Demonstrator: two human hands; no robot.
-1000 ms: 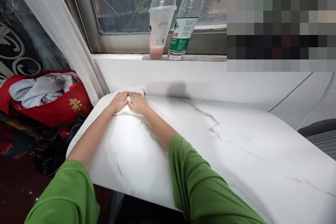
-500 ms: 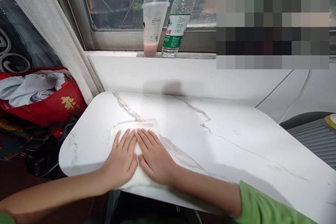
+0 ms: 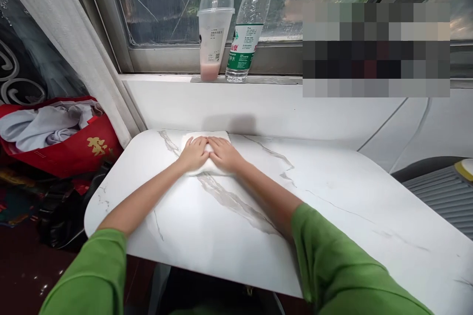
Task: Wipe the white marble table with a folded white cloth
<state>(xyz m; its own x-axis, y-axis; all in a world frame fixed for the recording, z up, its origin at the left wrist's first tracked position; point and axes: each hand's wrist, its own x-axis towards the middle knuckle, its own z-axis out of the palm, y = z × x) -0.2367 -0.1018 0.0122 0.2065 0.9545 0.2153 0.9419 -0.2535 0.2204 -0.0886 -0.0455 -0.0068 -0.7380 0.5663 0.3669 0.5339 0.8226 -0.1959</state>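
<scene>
A folded white cloth (image 3: 210, 168) lies flat against the far edge of a white marble-patterned table (image 3: 229, 226). My left hand (image 3: 194, 154) rests palm down on its left half, fingers stretched forward. Beside it, my right hand (image 3: 224, 154) presses flat on the right half, with the fingers also extended. The thumbs nearly meet in the middle. Both hands cover much of the cloth, and neither grips it.
On the window sill above stand a lidded plastic cup (image 3: 215, 34) with a straw and pink liquid, and a leaning water bottle (image 3: 246, 42). A red bag (image 3: 74, 150) holding white fabric is at the left, next to a pale curtain (image 3: 70, 24). A grey ridged surface (image 3: 439, 192) shows at right.
Both hands have slid the cloth away from me and slightly right, from the near part of the table to its far edge by the wall. My arms are now stretched out.
</scene>
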